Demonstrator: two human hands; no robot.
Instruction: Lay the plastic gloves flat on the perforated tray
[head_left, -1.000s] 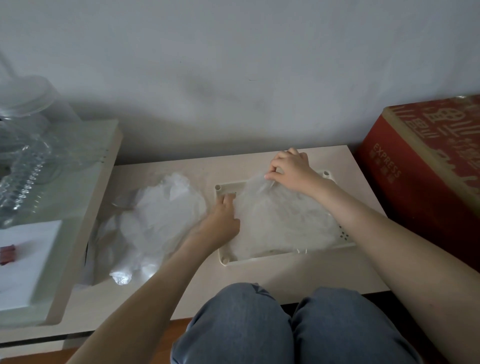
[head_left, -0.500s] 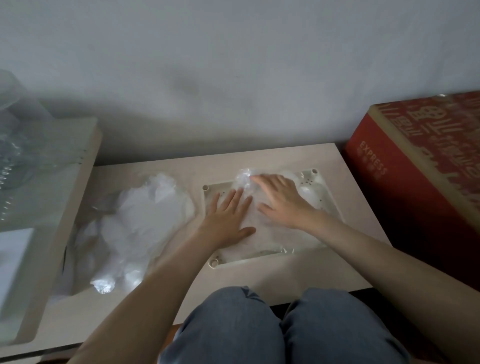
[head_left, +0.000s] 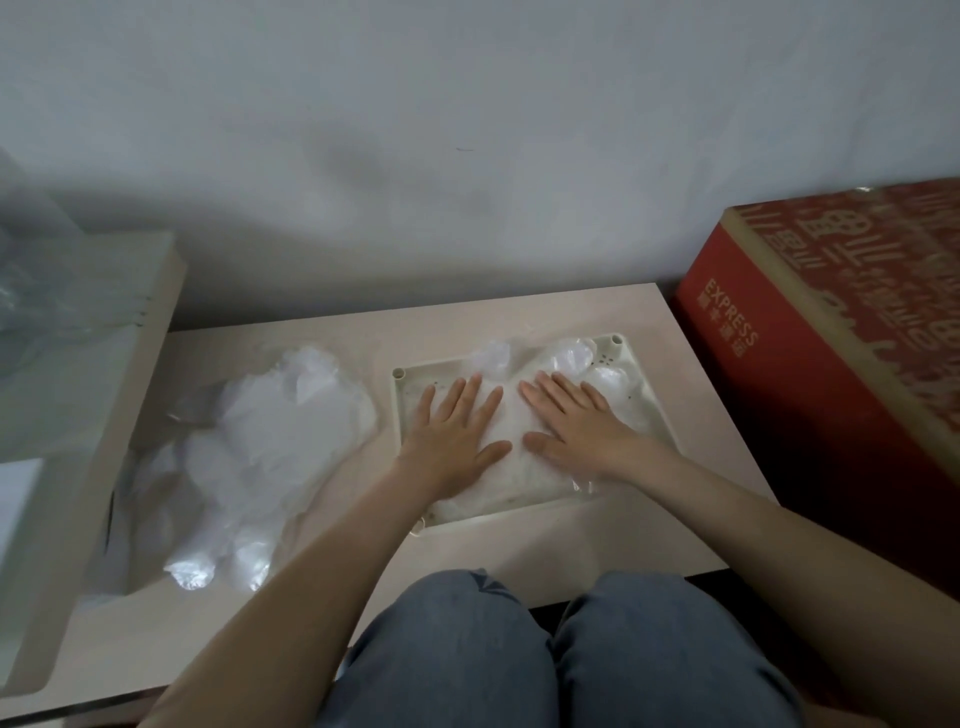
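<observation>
A cream perforated tray (head_left: 631, 371) lies on the low pale table (head_left: 597, 540). Clear plastic gloves (head_left: 574, 358) are spread over the tray, their fingertips puffing up at its far edge. My left hand (head_left: 451, 435) presses flat on the gloves over the tray's left half, fingers straight and spread. My right hand (head_left: 576, 426) presses flat on them beside it, over the middle and right. The two thumbs almost meet. A loose heap of more plastic gloves (head_left: 260, 447) lies on the table to the left of the tray.
A red cardboard box (head_left: 841, 332) stands against the table's right side. A raised cream shelf (head_left: 88, 415) with clear plastic items borders the left. A grey wall runs close behind. My knees in blue jeans (head_left: 545, 649) sit at the table's front edge.
One second ago my right hand pinched the gloves at the tray's far edge and my left held the left rim. Both hands have since come down flat side by side on the gloves.
</observation>
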